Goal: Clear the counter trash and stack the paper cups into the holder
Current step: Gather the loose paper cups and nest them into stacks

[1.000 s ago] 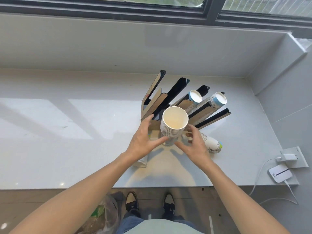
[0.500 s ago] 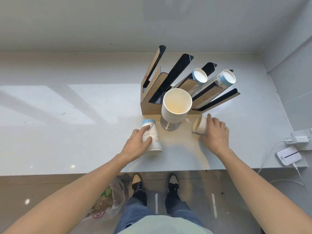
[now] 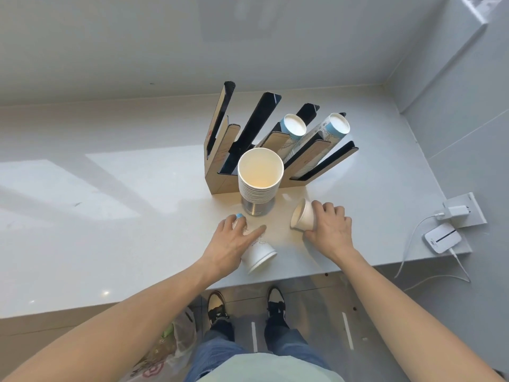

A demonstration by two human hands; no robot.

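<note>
A tall stack of white paper cups [image 3: 260, 179] stands upright on a metal base in front of the cardboard cup holder [image 3: 220, 161], whose slanted slots carry two rows of blue-rimmed cups [image 3: 294, 128]. My left hand [image 3: 234, 244] grips a printed white cup [image 3: 257, 252], tilted with its mouth toward me. My right hand [image 3: 330, 230] holds another white cup [image 3: 303, 216] on its side, mouth pointing left, near the stack's base.
The grey counter [image 3: 110, 216] ends at a front edge just below my hands. A white charger and small white device [image 3: 442, 238] with cables sit at the right end. A plastic bag [image 3: 168, 351] rests on the floor by my feet.
My left hand has tipped the printed cup from upright to slanted. My right hand has closed around the lying cup and drawn it slightly toward me.
</note>
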